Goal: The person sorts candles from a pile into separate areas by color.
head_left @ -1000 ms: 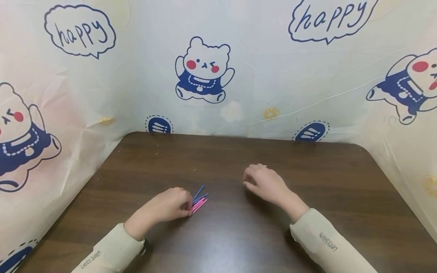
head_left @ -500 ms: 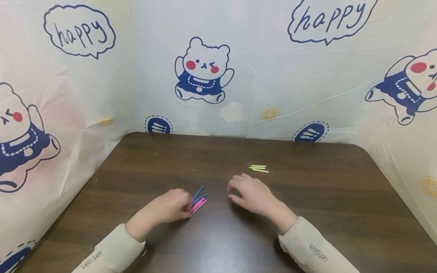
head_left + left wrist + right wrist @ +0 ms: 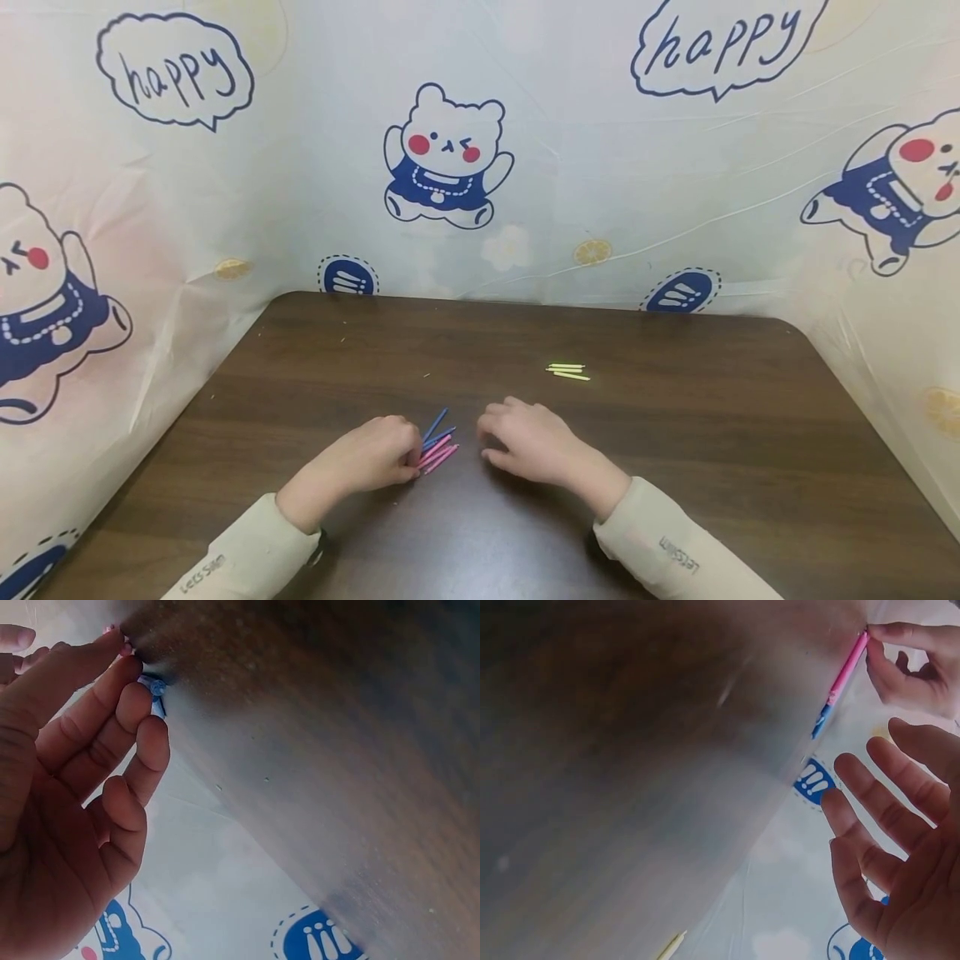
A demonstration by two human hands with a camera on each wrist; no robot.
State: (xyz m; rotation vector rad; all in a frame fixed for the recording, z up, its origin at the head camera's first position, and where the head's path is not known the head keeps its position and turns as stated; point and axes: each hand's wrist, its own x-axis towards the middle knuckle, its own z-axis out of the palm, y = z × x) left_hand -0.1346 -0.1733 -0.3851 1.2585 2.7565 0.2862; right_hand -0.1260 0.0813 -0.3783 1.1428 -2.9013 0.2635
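My left hand is low over the table, thumb and index finger pinching at the near ends of several thin pink sticks. In the left wrist view the other fingers of the left hand are loosely bent beside small blue ends. Thin blue sticks lie just beyond the pink ones, fanned out. My right hand hovers to the right of the bundle, fingers relaxed and apart, holding nothing. From the right wrist, a pink stick reaches to the left hand's fingertips.
Three thin yellow sticks with narrow tips lie farther back, right of centre. The dark wood table has rounded back corners and tiny specks. A printed curtain stands along its back and sides.
My right hand has come left and nearer from the yellow sticks, uncovering them, to beside the bundle. The pink sticks have spread apart slightly. The left hand has stayed nearly still.
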